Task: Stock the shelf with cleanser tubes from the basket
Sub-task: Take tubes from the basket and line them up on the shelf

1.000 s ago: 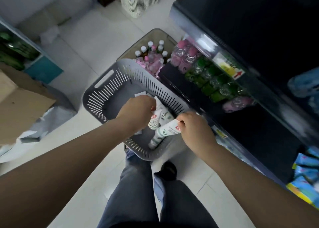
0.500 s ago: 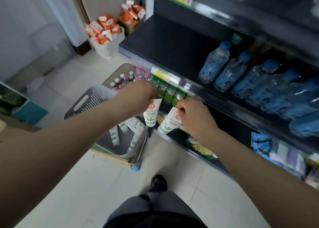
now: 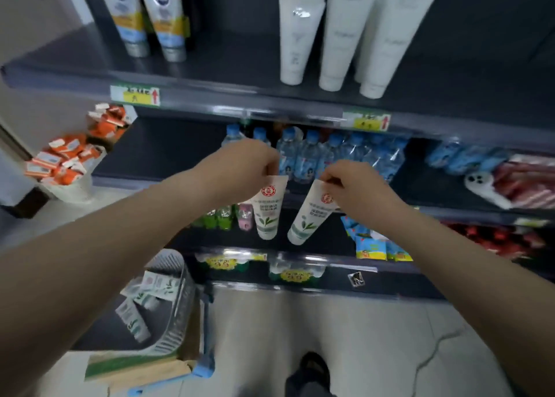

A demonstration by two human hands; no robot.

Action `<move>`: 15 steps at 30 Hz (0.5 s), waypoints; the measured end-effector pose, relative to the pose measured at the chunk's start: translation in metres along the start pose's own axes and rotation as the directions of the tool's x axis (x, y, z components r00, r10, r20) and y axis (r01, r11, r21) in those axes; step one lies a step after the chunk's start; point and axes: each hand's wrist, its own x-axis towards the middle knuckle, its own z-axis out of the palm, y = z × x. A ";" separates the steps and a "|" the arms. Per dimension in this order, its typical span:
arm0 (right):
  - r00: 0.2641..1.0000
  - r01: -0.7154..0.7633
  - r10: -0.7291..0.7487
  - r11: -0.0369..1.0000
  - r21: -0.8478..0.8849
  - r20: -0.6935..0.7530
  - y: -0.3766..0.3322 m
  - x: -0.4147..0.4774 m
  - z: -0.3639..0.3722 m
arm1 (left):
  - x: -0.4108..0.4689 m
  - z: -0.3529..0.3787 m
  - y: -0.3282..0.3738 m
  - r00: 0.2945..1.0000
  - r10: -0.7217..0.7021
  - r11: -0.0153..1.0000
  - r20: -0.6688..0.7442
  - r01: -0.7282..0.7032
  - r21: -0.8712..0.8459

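Forward, both hands (image 3: 240, 168) (image 3: 356, 186) pinch hanging cleanser tubes (image 3: 268, 213) (image 3: 309, 216).

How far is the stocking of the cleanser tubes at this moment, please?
Done: no such tube visible on the shelf yet. In hand: left hand pinches one cleanser tube, right hand a second tube. Left: several spare tubes lie in the basket.

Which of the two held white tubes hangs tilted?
The white leaf-printed tube in the right hand; the twin tube in the left hand hangs nearly straight.
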 end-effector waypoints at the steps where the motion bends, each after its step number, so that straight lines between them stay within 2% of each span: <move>1: 1.000 -0.009 0.009 1.000 -0.006 -0.022 0.010 -0.004 -0.014 | 0.006 -0.007 0.014 1.000 0.025 1.000 -0.001 -0.025 0.005; 9: 0.992 0.006 -0.011 0.999 -0.042 -0.128 0.085 -0.029 -0.119 | 0.067 -0.058 0.124 0.986 0.165 0.984 0.010 -0.165 0.069; 15: 0.982 0.052 -0.060 0.997 -0.052 -0.181 0.142 -0.028 -0.194 | 0.123 -0.085 0.195 0.980 0.199 0.979 -0.023 -0.197 0.056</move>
